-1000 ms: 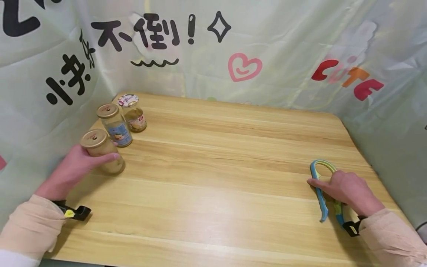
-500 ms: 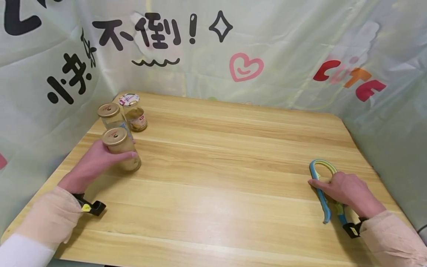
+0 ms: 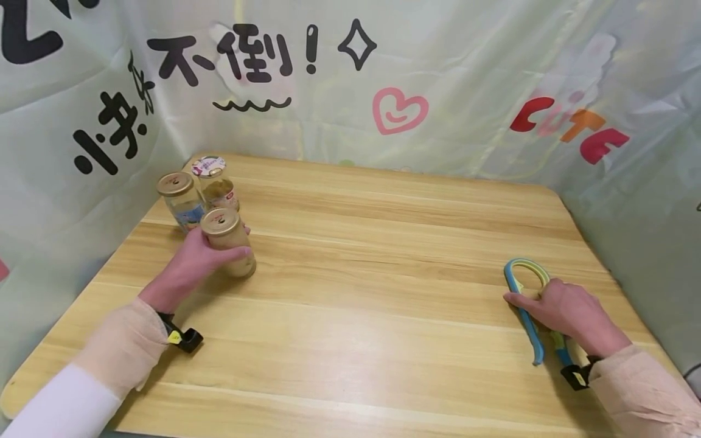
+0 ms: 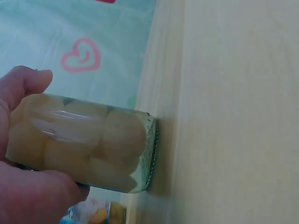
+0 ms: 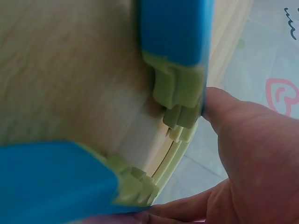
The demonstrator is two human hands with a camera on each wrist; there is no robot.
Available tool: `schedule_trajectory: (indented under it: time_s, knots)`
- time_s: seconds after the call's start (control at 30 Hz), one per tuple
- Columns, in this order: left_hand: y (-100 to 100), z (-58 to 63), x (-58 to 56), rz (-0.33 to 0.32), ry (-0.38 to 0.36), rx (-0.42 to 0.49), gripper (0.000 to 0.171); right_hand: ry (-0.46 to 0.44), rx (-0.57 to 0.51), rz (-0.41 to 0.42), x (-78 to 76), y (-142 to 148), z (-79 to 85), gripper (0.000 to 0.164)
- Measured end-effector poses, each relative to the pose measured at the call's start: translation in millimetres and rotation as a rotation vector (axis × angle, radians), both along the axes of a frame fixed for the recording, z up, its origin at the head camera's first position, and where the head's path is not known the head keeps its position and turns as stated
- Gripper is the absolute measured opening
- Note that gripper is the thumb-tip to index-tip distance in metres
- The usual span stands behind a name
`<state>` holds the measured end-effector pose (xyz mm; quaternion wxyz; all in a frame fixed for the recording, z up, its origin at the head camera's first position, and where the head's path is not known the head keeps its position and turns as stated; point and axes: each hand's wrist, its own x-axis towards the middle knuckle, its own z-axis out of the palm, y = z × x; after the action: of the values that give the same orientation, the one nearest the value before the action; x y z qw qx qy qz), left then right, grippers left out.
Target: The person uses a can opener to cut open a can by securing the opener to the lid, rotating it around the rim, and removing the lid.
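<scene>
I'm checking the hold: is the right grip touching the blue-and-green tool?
Touching: the right wrist view shows the right grip, its thumb against one side of the blue-and-green tool.

Tally: three jars [image 3: 226, 241], two hands [image 3: 205, 254], one blue-and-yellow tool [image 3: 530, 333].
Left of frame: two gold-lidded jars [image 3: 185, 205], one white-lidded jar [image 3: 218, 190], one left hand [image 3: 205, 254]. Right: one right hand [image 3: 572, 313]. Black wrist devices [image 3: 190, 340]: two. Backdrop [image 3: 471, 67], upper centre: one pink heart [image 3: 397, 117], one four-pointed star [image 3: 357, 45]; upper right: four coloured letters [image 3: 580, 125].

Pink heart [image 3: 398, 115] on pale cloth [image 3: 460, 67]
</scene>
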<state>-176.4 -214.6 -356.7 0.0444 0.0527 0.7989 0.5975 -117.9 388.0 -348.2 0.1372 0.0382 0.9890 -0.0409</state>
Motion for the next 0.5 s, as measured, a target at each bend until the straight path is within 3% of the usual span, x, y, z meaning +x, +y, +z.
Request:
schedule_trajectory:
  time_s: [0.23, 0.5]
  knots:
    - [20, -4.1, -11.3, -0.038, 0.050, 0.055, 0.061, -0.026, -0.002, 0.010, -0.5, -1, 0.9, 0.071]
    - [43, -3.1, -23.0, -0.071, 0.015, 0.085, 0.066, -0.004, -0.003, -0.006, 0.8, 0, 0.7, 0.072]
